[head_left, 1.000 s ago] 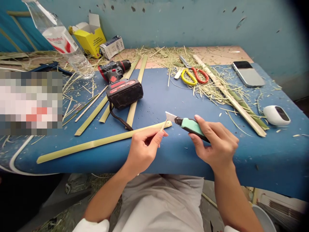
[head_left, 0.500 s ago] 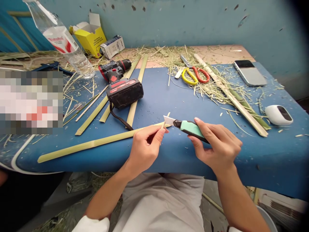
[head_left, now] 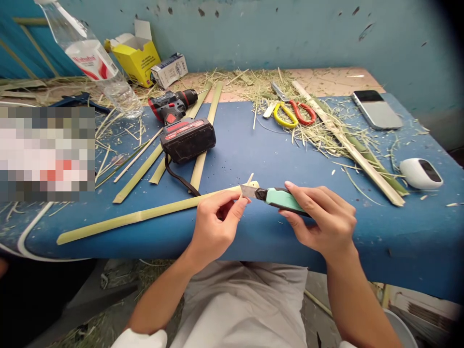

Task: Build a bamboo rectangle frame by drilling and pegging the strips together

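Note:
My left hand is closed, pinching a thin bamboo stick between thumb and forefinger. Its pale upper end pokes out beyond the fingertips. My right hand is wrapped round the green-and-black handle of a utility knife. The knife's blade points left and lies against the stick, right at my left fingertips. Behind my left hand a long flat bamboo strip rests on the blue table, and its right end has a small dark hole. Whether my left hand touches that strip, I cannot tell.
A cordless drill lies over more bamboo strips. Scissors sit among shavings, with split bamboo beside them. To the right are a phone and a white device. A tilted bottle and a yellow box stand back left.
My right hand has moved slightly left and down with the knife, and the blade is lower against the stick. My left hand has shifted only a little to the left.

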`<state>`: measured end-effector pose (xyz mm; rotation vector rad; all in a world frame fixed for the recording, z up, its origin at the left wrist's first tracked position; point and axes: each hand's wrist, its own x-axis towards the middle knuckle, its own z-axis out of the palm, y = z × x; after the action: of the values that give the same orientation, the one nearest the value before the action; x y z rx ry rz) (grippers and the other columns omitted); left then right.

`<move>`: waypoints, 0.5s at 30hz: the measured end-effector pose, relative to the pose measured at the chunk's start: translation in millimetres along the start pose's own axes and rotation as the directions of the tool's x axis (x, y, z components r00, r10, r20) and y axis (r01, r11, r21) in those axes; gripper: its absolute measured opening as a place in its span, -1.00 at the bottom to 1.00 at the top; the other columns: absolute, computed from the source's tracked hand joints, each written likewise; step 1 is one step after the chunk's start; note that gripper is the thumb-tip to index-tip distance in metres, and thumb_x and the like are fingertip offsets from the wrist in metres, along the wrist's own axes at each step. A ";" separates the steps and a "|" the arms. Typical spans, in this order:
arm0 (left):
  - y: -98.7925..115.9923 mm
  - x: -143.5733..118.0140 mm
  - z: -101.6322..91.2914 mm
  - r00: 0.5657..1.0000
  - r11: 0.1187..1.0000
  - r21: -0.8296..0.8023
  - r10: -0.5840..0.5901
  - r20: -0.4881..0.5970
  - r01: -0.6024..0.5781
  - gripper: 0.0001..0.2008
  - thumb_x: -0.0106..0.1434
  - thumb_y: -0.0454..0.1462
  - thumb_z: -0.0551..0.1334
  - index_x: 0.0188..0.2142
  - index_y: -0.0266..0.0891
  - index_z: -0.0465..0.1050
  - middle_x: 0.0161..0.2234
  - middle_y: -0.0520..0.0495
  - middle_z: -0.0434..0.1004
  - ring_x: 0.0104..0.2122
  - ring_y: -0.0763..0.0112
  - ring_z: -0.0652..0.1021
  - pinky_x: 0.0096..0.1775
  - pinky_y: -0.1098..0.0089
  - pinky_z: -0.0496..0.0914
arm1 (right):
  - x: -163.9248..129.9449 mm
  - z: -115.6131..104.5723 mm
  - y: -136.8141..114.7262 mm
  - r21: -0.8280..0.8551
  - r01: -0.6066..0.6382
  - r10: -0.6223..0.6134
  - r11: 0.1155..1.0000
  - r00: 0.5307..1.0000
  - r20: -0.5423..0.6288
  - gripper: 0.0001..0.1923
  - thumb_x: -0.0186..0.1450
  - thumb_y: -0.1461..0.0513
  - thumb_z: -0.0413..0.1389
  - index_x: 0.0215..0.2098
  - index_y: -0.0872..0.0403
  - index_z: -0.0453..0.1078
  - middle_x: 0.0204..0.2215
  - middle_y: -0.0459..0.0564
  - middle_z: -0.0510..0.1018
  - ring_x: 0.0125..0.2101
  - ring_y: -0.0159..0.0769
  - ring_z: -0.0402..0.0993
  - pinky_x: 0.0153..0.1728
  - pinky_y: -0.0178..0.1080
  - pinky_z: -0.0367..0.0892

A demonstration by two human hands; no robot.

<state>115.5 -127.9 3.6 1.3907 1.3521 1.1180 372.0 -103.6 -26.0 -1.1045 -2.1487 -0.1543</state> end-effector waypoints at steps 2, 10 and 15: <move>-0.1 -0.2 0.0 1.000 1.000 -0.002 0.006 0.003 -0.006 -0.64 0.47 -0.01 0.27 -0.24 -0.23 0.66 -0.43 -0.04 0.52 -0.50 0.47 0.40 -0.49 0.44 0.28 | 2.7 -0.9 -1.4 0.014 0.036 -0.036 0.999 0.999 -0.027 -0.28 0.35 0.16 0.34 0.44 -0.11 0.33 -0.13 0.04 0.70 -0.30 -0.20 0.57 -0.20 -0.15 0.45; -1.0 -2.0 0.1 1.000 1.000 -0.015 0.016 -0.007 -0.016 -0.67 0.46 -0.03 0.30 -0.21 -0.23 0.68 -0.38 -0.04 0.57 -0.49 0.49 0.41 -0.49 0.44 0.29 | 0.0 -0.7 1.5 -0.066 -0.134 0.135 0.989 0.991 0.007 -0.45 0.40 0.06 0.27 0.34 -0.10 0.48 -0.12 0.06 0.70 -0.25 -0.14 0.63 -0.14 -0.13 0.49; -1.9 -2.9 0.5 0.999 0.999 -0.027 0.026 -0.023 -0.027 -0.71 0.45 -0.06 0.32 -0.24 -0.22 0.66 -0.44 0.00 0.51 -0.53 0.52 0.36 -0.51 0.44 0.26 | -1.2 0.1 5.0 -0.171 -0.264 0.239 0.949 0.959 -0.154 -0.43 0.42 0.07 0.26 0.37 -0.06 0.45 -0.08 0.10 0.69 -0.19 -0.12 0.65 -0.09 -0.15 0.50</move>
<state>115.6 -130.7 1.6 1.3834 1.3328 1.1692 376.1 -101.1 -27.9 -1.4276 -1.8866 -0.3106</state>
